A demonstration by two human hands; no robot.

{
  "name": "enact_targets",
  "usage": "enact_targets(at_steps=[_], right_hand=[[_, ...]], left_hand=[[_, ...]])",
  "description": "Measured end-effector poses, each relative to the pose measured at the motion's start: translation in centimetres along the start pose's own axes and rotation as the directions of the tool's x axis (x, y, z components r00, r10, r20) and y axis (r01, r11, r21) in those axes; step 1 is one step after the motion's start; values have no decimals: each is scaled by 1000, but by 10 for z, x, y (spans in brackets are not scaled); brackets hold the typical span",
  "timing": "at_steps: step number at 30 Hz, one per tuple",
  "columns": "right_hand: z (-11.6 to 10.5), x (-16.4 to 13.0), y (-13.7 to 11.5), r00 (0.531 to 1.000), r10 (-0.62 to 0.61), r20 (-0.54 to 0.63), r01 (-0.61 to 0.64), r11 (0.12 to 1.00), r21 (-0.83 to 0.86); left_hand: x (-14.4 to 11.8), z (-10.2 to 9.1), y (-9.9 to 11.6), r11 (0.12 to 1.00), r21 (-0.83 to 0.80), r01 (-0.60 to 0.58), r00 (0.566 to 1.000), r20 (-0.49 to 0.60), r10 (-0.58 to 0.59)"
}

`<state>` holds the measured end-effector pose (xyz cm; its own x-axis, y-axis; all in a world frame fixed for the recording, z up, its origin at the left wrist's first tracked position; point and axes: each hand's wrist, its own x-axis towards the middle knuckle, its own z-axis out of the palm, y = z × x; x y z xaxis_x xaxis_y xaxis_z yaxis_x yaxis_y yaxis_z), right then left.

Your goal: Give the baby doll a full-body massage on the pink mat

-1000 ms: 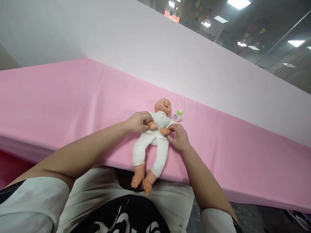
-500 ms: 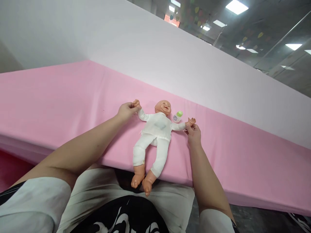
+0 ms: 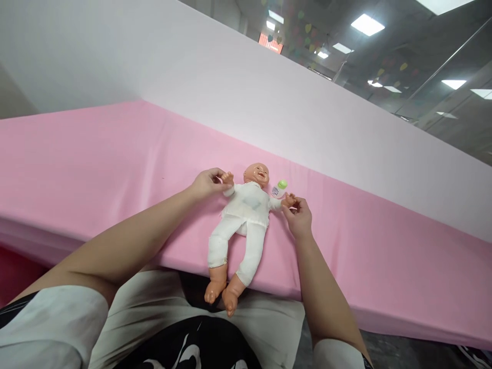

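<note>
A baby doll point(image 3: 246, 212) in a white suit lies on its back on the pink-covered surface point(image 3: 96, 164), its bare feet hanging over the near edge above my lap. My left hand point(image 3: 205, 183) pinches the doll's hand on the left side, beside its head. My right hand point(image 3: 298, 215) pinches the doll's other hand, on the right. Both doll arms are bent partway in. A small white bottle with a green cap point(image 3: 279, 188) lies just right of the doll's head, close to my right hand.
A pale upright panel point(image 3: 269, 97) rises behind the pink surface along its far edge. The pink surface's near edge runs across my lap. Ceiling lights and a glass partition show at the upper right.
The doll's arms went from folded on its chest to spread wide, and are now drawn partway back in. Both my hands moved with them, keeping hold of the doll's hands.
</note>
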<state>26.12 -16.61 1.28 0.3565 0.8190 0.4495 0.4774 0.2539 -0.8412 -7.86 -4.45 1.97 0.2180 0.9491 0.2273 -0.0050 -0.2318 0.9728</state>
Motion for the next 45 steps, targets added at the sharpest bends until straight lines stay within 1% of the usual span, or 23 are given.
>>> enact_targets(at_steps=[3, 5, 7, 9, 11, 13, 15, 17, 19, 20, 22, 24, 25, 27, 28, 30, 32, 34, 36, 39, 41, 43, 45], right_hand=[[13, -13, -14, 974, -188, 126, 208, 963, -170], [21, -20, -20, 920, -311, 238, 368, 895, -253], [27, -24, -23, 857, -382, 345, 484, 827, -286], [32, -26, -24, 815, -409, 410, 544, 785, -298], [34, -27, -23, 812, -411, 414, 549, 778, -305], [34, -26, -21, 843, -383, 378, 504, 808, -305], [31, -24, -17, 898, -321, 301, 407, 865, -293], [26, -19, -12, 957, -224, 185, 266, 932, -246], [18, -10, -6, 993, -110, 52, 117, 980, -162], [13, -6, -3, 998, -57, -11, 56, 992, -116], [1, 5, 6, 992, 42, -120, -48, 998, -47], [-11, 15, 19, 971, 153, -185, -159, 987, -22], [-17, 19, 26, 959, 213, -188, -222, 975, -28], [-27, 25, 39, 944, 292, -156, -304, 951, -61], [-31, 26, 44, 941, 309, -140, -322, 944, -76], [-33, 28, 50, 939, 318, -130, -331, 939, -95], [-31, 27, 49, 939, 310, -150, -326, 939, -104], [-24, 23, 41, 947, 272, -173, -292, 951, -105], [-13, 17, 28, 967, 188, -173, -206, 974, -90], [5, 5, 7, 995, 35, -98, -45, 994, -99], [16, -5, -4, 998, -67, -2, 66, 985, -157], [26, -13, -12, 971, -203, 124, 226, 950, -217], [33, -18, -17, 911, -321, 259, 385, 887, -255]], left_hand=[[-13, 14, 6, 982, 168, -83, 977, 207, 47], [-18, 20, 8, 938, 296, -180, 953, 290, 91], [-21, 23, 10, 879, 374, -295, 924, 347, 162], [-23, 26, 11, 824, 415, -385, 892, 397, 217], [-24, 28, 11, 793, 428, -433, 872, 421, 249], [-25, 29, 10, 798, 430, -423, 883, 394, 255], [-24, 29, 8, 839, 420, -346, 925, 303, 229], [-21, 24, 7, 896, 388, -216, 974, 150, 170], [-13, 14, 4, 942, 323, -90, 994, -26, 104], [-7, 8, 3, 957, 289, -37, 992, -106, 70], [5, -7, -2, 968, 248, 35, 976, -219, 21], [17, -22, -10, 967, 193, 169, 945, -311, -103], [22, -27, -15, 960, 156, 231, 926, -338, -168], [29, -35, -24, 942, 114, 314, 906, -333, -262], [31, -37, -28, 937, 112, 331, 905, -320, -281], [32, -37, -31, 941, 121, 316, 916, -298, -269], [30, -34, -28, 961, 109, 255, 932, -293, -214], [24, -29, -20, 981, 92, 171, 952, -274, -140], [17, -21, -11, 991, 112, 75, 975, -216, -49], [5, -3, -2, 984, 166, -55, 997, -42, 63], [-4, 11, 0, 973, 210, -92, 994, 78, 77], [-12, 23, 1, 940, 297, -167, 975, 193, 112], [-16, 30, 2, 879, 383, -284, 941, 288, 179]])
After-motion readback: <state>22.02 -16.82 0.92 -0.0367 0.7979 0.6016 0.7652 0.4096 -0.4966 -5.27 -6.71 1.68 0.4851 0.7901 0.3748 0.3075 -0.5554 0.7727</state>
